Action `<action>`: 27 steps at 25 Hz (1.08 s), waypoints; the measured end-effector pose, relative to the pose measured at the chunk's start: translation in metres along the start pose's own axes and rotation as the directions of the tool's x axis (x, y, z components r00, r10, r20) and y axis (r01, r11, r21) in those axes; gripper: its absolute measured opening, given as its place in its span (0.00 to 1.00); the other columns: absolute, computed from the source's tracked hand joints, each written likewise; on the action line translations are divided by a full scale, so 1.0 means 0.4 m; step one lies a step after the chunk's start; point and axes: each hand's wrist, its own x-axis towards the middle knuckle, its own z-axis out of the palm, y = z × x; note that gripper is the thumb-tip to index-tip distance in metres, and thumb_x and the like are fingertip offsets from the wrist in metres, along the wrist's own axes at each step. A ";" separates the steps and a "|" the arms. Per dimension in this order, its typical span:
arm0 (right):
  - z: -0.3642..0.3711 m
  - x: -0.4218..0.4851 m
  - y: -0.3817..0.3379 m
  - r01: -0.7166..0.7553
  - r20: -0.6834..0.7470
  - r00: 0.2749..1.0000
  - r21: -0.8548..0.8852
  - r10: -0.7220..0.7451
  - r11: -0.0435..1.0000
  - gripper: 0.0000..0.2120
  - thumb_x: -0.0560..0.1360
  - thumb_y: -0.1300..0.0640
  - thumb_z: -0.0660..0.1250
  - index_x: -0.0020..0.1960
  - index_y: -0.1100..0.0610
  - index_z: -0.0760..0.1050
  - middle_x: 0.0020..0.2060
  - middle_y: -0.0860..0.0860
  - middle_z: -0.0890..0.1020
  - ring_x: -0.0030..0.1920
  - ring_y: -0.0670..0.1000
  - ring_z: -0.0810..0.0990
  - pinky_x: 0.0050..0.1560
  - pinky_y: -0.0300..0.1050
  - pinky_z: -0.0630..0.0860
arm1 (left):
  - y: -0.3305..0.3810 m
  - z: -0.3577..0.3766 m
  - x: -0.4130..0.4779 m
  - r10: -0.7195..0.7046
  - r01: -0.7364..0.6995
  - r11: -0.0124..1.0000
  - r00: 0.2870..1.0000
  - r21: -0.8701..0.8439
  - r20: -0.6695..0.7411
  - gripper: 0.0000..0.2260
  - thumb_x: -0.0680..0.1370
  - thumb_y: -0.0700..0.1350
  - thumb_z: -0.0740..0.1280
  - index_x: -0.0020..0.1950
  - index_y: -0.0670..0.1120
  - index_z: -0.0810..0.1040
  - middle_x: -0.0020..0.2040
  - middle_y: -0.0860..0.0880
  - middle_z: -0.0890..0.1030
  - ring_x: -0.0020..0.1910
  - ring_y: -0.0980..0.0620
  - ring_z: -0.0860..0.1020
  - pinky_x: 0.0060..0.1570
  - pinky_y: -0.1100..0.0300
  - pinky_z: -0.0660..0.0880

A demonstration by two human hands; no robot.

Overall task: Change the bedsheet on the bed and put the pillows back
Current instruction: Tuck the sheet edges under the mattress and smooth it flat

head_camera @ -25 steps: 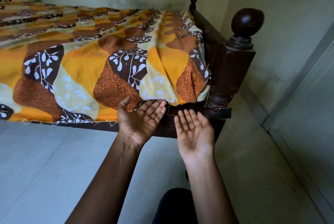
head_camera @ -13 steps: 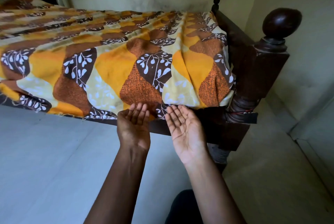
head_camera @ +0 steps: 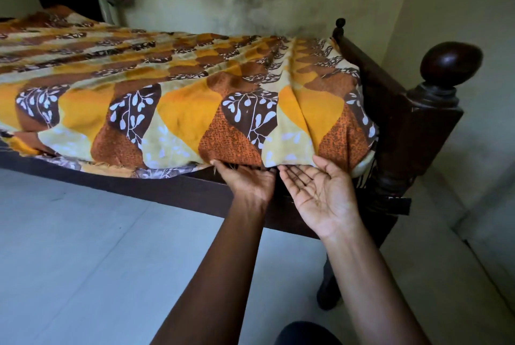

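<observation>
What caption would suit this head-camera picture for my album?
Near the bedpost, the left hand reaches under the bedsheet's edge, right hand palm-up beside it.

The pale floor (head_camera: 83,247) near and left of the bed lay open, giving wide room to reach the long dark wooden side rail (head_camera: 172,191). Between that rail and the hanging hem of the orange, yellow and brown leaf-patterned bedsheet (head_camera: 195,110) ran a narrow slot. The left hand (head_camera: 250,180) filled part of it, fingers hidden under the hem. The flat, palm-up right hand (head_camera: 323,194) lay just right, at its mouth. Further right, the dark turned wooden corner post with an egg-shaped knob (head_camera: 418,135) blocked passage. The dark wooden footboard (head_camera: 370,71) walled the bed's right end.
</observation>
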 end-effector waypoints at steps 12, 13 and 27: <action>0.010 -0.004 0.210 -0.094 0.012 0.996 0.054 0.093 0.994 0.13 0.78 0.63 0.57 0.60 0.62 0.74 0.49 0.55 0.81 0.47 0.50 0.80 0.45 0.40 0.79 | 0.259 -0.125 -0.085 0.282 -0.226 0.950 0.916 0.214 -0.284 0.11 0.81 0.41 0.52 0.46 0.45 0.74 0.45 0.49 0.77 0.44 0.52 0.77 0.57 0.58 0.72; 0.033 -0.002 0.227 -0.111 0.034 0.993 0.048 0.110 0.993 0.12 0.78 0.63 0.57 0.59 0.61 0.74 0.48 0.55 0.81 0.47 0.50 0.80 0.44 0.39 0.79 | 0.289 -0.121 -0.078 0.293 -0.231 0.944 0.914 0.235 -0.279 0.11 0.81 0.41 0.53 0.46 0.44 0.74 0.45 0.49 0.77 0.43 0.52 0.77 0.55 0.58 0.73; 0.223 0.105 0.480 -0.051 -0.004 0.999 0.043 0.051 0.998 0.17 0.80 0.62 0.55 0.68 0.59 0.67 0.60 0.53 0.75 0.53 0.46 0.77 0.42 0.34 0.79 | 0.564 -0.222 -0.022 0.188 -0.159 0.955 0.978 0.249 -0.095 0.17 0.79 0.56 0.55 0.53 0.44 0.74 0.52 0.44 0.79 0.56 0.45 0.77 0.62 0.51 0.70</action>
